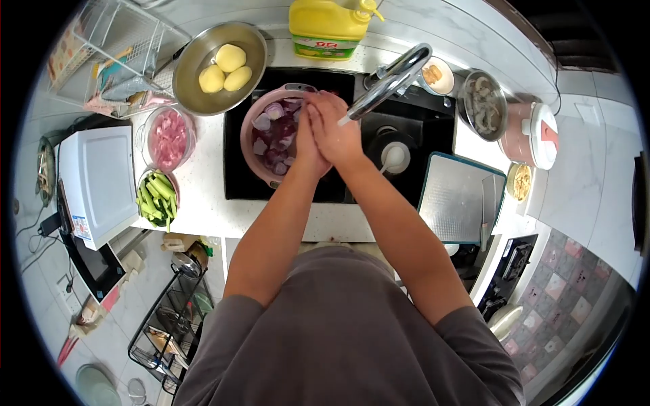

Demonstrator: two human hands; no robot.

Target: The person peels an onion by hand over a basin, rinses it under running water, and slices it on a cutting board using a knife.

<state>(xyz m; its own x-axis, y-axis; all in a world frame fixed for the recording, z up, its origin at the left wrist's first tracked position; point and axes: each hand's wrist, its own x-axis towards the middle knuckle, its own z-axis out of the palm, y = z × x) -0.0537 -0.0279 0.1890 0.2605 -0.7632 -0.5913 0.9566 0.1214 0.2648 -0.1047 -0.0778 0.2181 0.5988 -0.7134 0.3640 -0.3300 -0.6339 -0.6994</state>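
My left hand (308, 143) and my right hand (336, 133) are pressed together over the right side of a pink basin (252, 152). The right hand lies across the left, with fingers bent together; anything between the palms is hidden. Pieces of purple onion (274, 125) lie in the basin, which stands in the left part of the black sink (233, 183). A chrome faucet (389, 81) reaches down from the upper right, its spout tip close beside my right hand.
Left of the sink are a metal bowl (193, 98) with peeled potatoes, raw meat (170, 137) and cut green vegetables (157, 196). A yellow detergent jug (325, 30) stands behind. On the right are shrimp (482, 105), a cutting board (453, 199) with a knife (484, 223), and a pink cooker (528, 135).
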